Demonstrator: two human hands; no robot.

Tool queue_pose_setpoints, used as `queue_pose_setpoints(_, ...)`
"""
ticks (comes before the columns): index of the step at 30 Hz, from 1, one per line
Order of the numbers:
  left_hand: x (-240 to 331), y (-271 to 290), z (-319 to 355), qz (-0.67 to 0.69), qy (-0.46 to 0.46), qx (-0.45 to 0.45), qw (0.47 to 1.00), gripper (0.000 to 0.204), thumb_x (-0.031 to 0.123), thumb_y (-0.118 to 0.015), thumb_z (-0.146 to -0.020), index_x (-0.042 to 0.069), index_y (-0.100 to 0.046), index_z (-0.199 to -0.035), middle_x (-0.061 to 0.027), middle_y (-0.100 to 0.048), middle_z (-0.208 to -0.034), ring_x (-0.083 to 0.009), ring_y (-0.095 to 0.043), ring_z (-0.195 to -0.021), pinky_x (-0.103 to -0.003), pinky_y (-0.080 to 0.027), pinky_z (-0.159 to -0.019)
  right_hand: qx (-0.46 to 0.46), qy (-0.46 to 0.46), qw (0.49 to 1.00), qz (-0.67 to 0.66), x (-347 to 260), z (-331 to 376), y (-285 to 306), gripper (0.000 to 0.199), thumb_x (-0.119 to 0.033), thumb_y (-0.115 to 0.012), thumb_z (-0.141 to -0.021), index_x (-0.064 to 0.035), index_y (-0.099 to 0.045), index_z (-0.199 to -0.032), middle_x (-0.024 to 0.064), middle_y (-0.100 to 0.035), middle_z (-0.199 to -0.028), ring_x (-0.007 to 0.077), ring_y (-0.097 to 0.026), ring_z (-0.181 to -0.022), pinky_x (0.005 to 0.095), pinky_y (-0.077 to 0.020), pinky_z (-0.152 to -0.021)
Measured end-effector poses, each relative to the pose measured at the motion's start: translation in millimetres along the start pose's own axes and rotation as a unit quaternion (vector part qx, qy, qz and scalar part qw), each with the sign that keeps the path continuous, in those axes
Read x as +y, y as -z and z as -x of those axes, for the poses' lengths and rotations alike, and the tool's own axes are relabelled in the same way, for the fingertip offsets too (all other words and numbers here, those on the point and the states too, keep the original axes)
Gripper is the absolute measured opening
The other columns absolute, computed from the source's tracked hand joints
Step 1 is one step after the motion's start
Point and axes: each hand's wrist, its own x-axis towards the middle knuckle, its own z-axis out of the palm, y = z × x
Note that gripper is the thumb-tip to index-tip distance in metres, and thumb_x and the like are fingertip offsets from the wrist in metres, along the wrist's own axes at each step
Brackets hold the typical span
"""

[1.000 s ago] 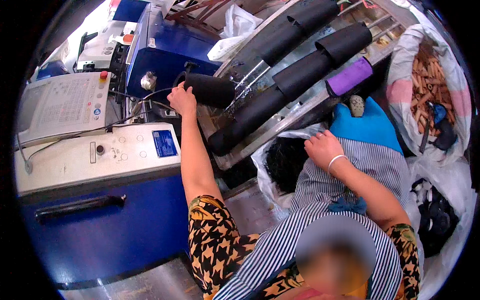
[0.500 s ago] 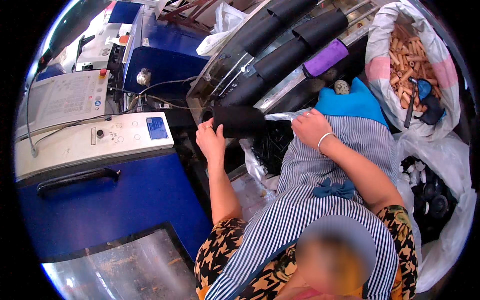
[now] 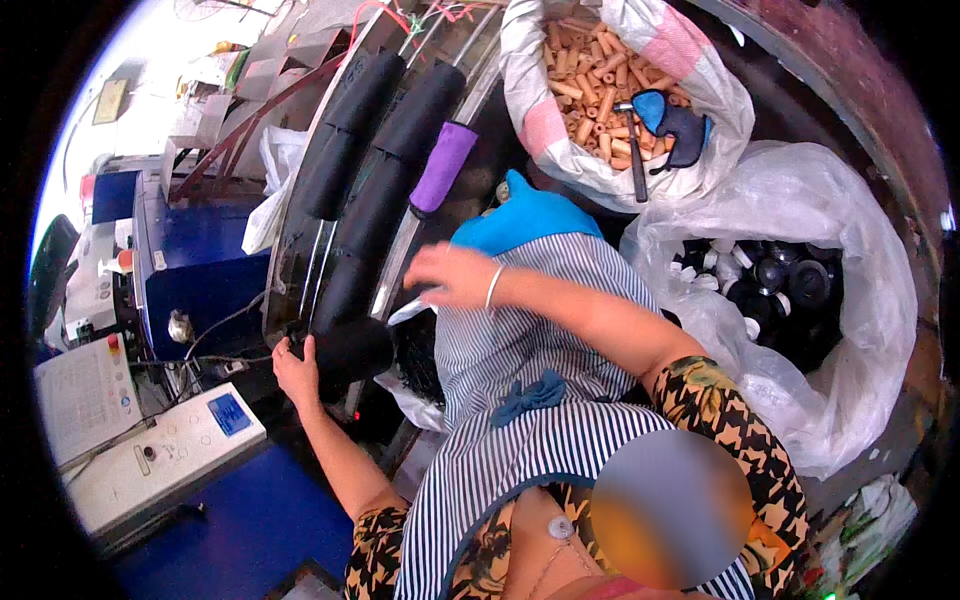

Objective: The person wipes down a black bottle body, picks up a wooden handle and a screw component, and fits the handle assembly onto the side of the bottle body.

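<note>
My left hand (image 3: 297, 372) grips the end of a short black cylinder (image 3: 352, 350), its thumb along the near end. The cylinder lies beside the lower end of a row of long black cylinders (image 3: 372, 205) on metal rods. My right hand (image 3: 452, 274) is somewhat smeared by motion. It hovers above my striped apron (image 3: 545, 300) with fingers stretched toward the left, and no held thing shows in it. A blue cloth (image 3: 530, 222) lies over the apron's far end. A purple sleeve (image 3: 444, 167) sits by the black cylinders.
A white sack (image 3: 535, 125) of tan tubes stands at the far side, with a hammer (image 3: 636, 160) on top. To the right, a clear plastic bag (image 3: 850, 390) holds black and white round parts. A machine with a control panel (image 3: 165, 455) occupies the left.
The whole view has swung toward the right. My right hand has gone from curled fingers near the lap to stretched fingers. My left hand stays on the black cylinder.
</note>
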Motion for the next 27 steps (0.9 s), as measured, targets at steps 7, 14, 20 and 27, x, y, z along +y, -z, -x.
queue_pose_setpoints(7, 2, 8, -26, 0.033, 0.096, -0.099, 0.99, 0.054, 0.05, -0.061, -0.087, 0.012, -0.059, -0.125, -0.0066, -0.056, -0.132, -0.0331, -0.05, -0.122, -0.049, -0.042, -0.1, 0.143, -0.364, 0.824, 0.409, 94, 39, 218, 0.026, -0.028, -0.06, -0.086, -0.004, -0.069, -0.091, 0.0175, -0.068, -0.095, 0.035, -0.065, -0.092, 0.0457, -0.0529, -0.08)
queue_pose_setpoints(14, -5, 0, -31, 0.031, 0.105, -0.092, 0.99, 0.051, 0.047, -0.062, -0.088, 0.01, -0.06, -0.122, -0.0073, -0.06, -0.126, -0.0314, -0.052, -0.119, -0.047, -0.044, -0.097, 0.106, -0.543, 0.675, 0.488, 158, 136, 283, 0.028, -0.022, -0.06, -0.086, -0.0035, -0.062, -0.107, 0.0173, -0.062, -0.112, 0.0366, -0.063, -0.1, 0.0453, -0.0536, -0.084)
queue_pose_setpoints(20, -2, 1, -24, 0.022, 0.081, -0.074, 0.994, 0.05, 0.045, -0.061, -0.088, 0.009, -0.059, -0.122, -0.0074, -0.059, -0.126, -0.0316, -0.053, -0.119, -0.045, -0.044, -0.096, 0.112, -0.553, 0.672, 0.479, 172, 139, 294, 0.023, -0.018, -0.063, -0.083, -0.0066, -0.062, -0.103, 0.0152, -0.063, -0.106, 0.0349, -0.064, -0.098, 0.0449, -0.0524, -0.081)
queue_pose_setpoints(27, -29, -14, -50, 0.069, 0.003, -0.105, 0.992, 0.056, 0.054, -0.062, -0.084, 0.014, -0.061, -0.123, -0.0141, -0.062, -0.123, -0.0371, -0.056, -0.116, -0.049, -0.045, -0.095, 0.447, -0.369, 0.809, 0.1, 207, 205, 348, 0.033, -0.03, -0.057, -0.092, 0.0002, -0.066, -0.102, 0.0104, -0.067, -0.098, 0.0216, -0.063, -0.089, 0.0367, -0.0485, -0.082)
